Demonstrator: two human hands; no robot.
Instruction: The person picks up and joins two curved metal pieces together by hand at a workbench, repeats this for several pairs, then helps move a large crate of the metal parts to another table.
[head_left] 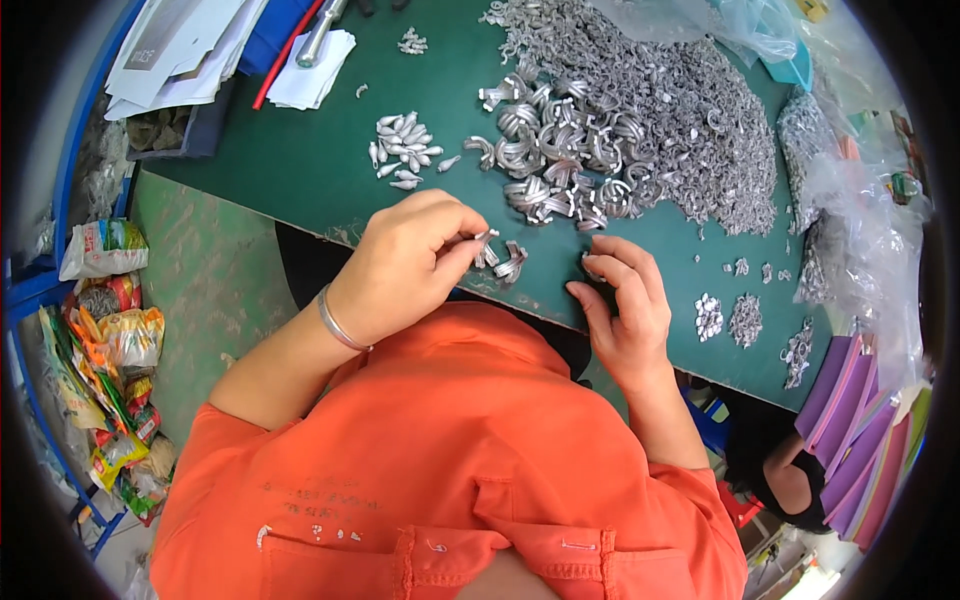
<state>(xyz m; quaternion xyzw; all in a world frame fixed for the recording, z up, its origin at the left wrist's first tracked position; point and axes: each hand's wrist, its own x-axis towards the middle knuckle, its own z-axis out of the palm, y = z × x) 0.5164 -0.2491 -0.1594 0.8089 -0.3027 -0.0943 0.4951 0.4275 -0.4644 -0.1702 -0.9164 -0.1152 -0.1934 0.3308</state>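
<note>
My left hand [415, 245] pinches a small curved silver metal piece [487, 238] between thumb and forefinger, at the near edge of the green table. Right beside those fingertips lies another ribbed, curved metal piece [512, 262]. My right hand [632, 305] rests at the table edge with its fingers curled toward the thumb. Whatever may be between its fingertips is too small and dark to make out. Just beyond both hands spreads a heap of larger curved metal pieces [560, 145], merging into a big pile of tiny silver parts [680, 110].
Drop-shaped metal pieces [405, 145] lie in a group at the left. Small sorted piles [745, 320] sit at the right of the green table [330, 160]. Papers [180, 50] and a red rod [285, 60] lie far left; clear plastic bags [860, 240] crowd the right edge.
</note>
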